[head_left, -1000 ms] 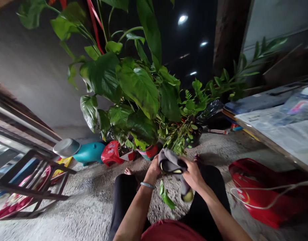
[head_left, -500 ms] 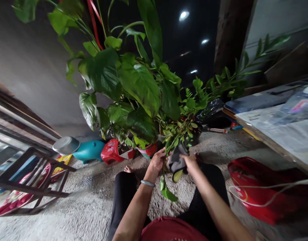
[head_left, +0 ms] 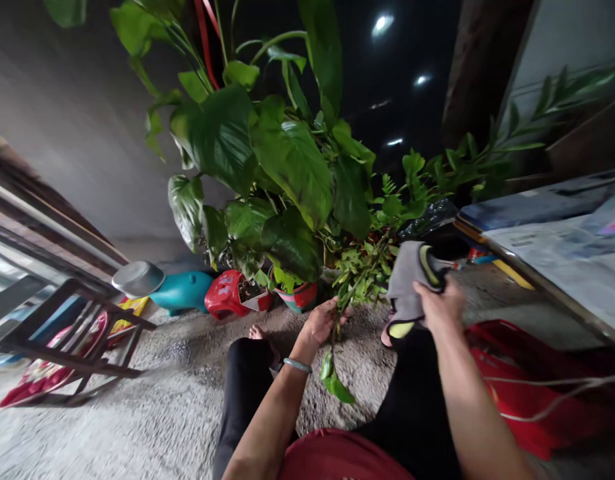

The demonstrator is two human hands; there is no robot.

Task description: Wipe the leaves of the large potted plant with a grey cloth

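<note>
left hand (head_left: 321, 323) low, pinched round a leafy branch (head_left: 363, 272); outstretched right hand (head_left: 441, 303) clenched on a grey cloth (head_left: 405, 272)

Between your left hand (head_left: 321, 325) and the cloth (head_left: 406, 280) in your right hand (head_left: 441, 301), a gap lies above the floor (head_left: 362, 360), the sprig (head_left: 337, 387) hanging at its left. Plants (head_left: 292, 173) block you ahead; table (head_left: 547, 250) and bag (head_left: 517, 398), rightward; chair (head_left: 82, 363), far left.

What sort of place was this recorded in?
Probably a plant corner in a home or on a porch; whether it is indoors, I can't tell. Potted plants cluster beside a grey wall on a rough floor, with a chair at the picture's left.
</note>
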